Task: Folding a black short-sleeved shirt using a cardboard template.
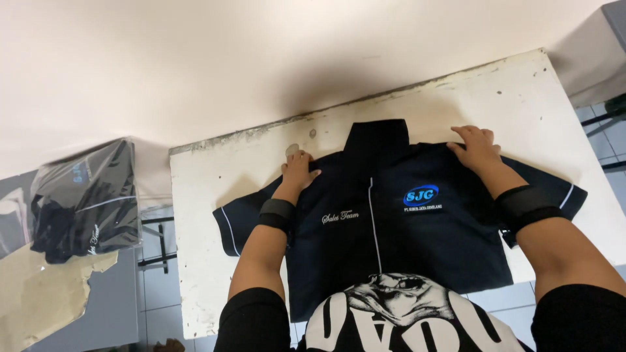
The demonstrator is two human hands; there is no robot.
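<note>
1. Head view, centre of the frame: a dark navy short-sleeved shirt (398,228) of smooth woven cloth lies flat, front up, on a white table (535,104), collar pointing to the top of the frame, thin white piping down the middle and along the sleeves.
2. Your left hand (297,171) rests flat on the shirt's shoulder left of the collar, fingers stretched out and released, gripping nothing.
3. Your right hand (478,148) lies palm down on the other shoulder, fingers spread, also loose on the cloth. Both wrists carry dark bands.
4. The table top is painted, chipped and speckled, its far edge worn rough against the pale wall. Bare table surface shows right of the shirt and in a strip along the left.
5. Far left of the frame: folded dark garments in clear plastic bags (85,202), glossy and crinkled, sit on a separate grey surface, well apart from the table.
</note>
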